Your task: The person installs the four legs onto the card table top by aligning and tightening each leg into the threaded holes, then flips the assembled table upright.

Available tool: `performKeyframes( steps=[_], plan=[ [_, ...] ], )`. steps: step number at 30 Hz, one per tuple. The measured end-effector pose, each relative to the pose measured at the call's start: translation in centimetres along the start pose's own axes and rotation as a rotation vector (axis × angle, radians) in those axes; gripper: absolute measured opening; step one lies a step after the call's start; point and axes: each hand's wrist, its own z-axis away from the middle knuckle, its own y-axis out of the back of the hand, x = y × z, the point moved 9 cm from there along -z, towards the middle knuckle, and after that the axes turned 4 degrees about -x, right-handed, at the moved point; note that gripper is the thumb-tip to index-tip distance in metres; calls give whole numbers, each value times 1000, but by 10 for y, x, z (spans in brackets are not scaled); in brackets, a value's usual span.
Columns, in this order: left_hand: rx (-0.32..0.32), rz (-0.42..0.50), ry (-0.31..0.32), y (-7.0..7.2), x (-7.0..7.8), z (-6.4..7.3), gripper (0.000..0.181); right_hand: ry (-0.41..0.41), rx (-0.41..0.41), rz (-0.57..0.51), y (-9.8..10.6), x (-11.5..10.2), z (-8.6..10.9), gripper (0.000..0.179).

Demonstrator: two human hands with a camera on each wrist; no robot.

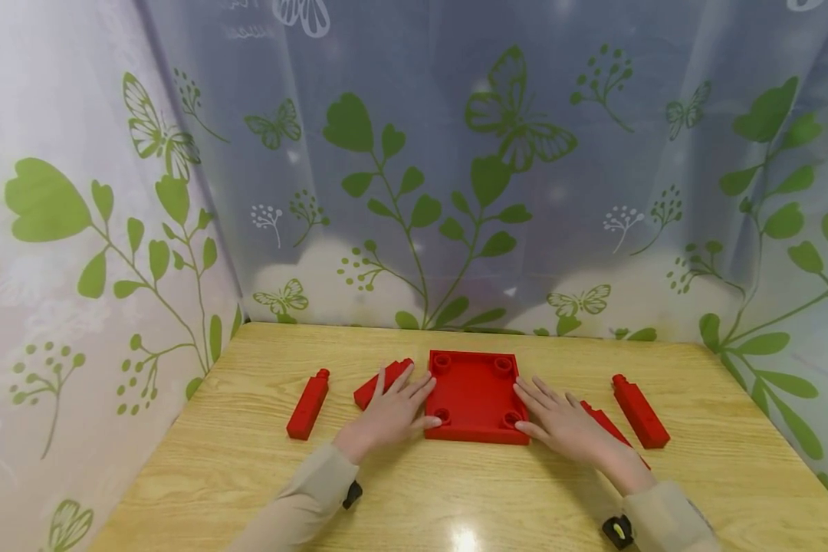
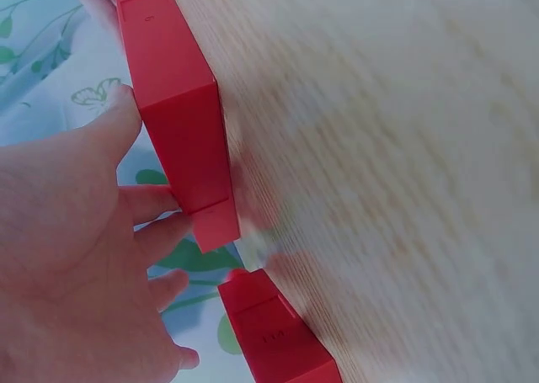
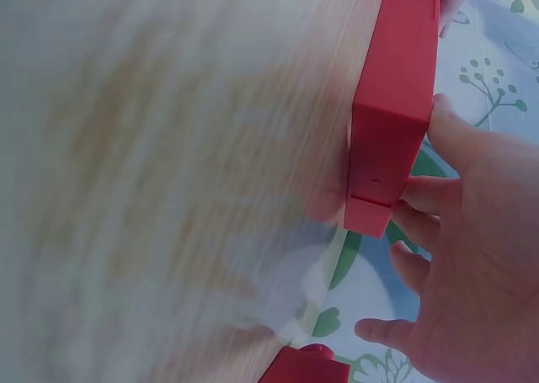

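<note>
A shallow red square piece (image 1: pixel 471 395) with a raised rim and a round socket in each corner lies on the table. My left hand (image 1: pixel 389 414) touches its left side with fingers spread and fairly straight. On the opposite side, my right hand (image 1: pixel 566 425) rests its fingertips and thumb at the edge. The left wrist view shows thumb and fingers along the side wall (image 2: pixel 185 147) of the square piece. A red block with a knobbed end (image 1: pixel 372 389) lies partly behind the left hand. Another red block (image 1: pixel 606 423) is partly covered by the right hand.
Farther left lies a red knobbed block (image 1: pixel 308 406), and a similar red block (image 1: pixel 640 414) lies at the far right. The wooden table (image 1: pixel 414 491) meets a leaf-and-butterfly patterned curtain (image 1: pixel 414 230) at the back and sides.
</note>
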Motion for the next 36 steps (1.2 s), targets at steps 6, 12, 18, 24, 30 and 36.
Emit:
performKeyframes(
  steps=[6, 12, 18, 24, 30, 36],
  plan=[
    [14, 13, -16, -2, 2, 5, 73, 6, -4, -16, -1, -2, 6, 69],
    [18, 31, -23, -2, 5, 10, 73, -4, -16, -47, -3, -3, 10, 71],
    [28, 21, -31, -2, 9, 17, 73, -8, -35, -68, -8, -3, 16, 72],
    [40, 25, -24, -1, 14, 24, 73, -1, -41, -87, -8, -7, 20, 72],
    [50, -7, -16, -3, 18, 30, 72, 10, -38, -90, -6, -11, 25, 71],
    [51, 4, -19, -4, 21, 35, 72, 2, -51, -83, -9, -14, 29, 72]
  ],
)
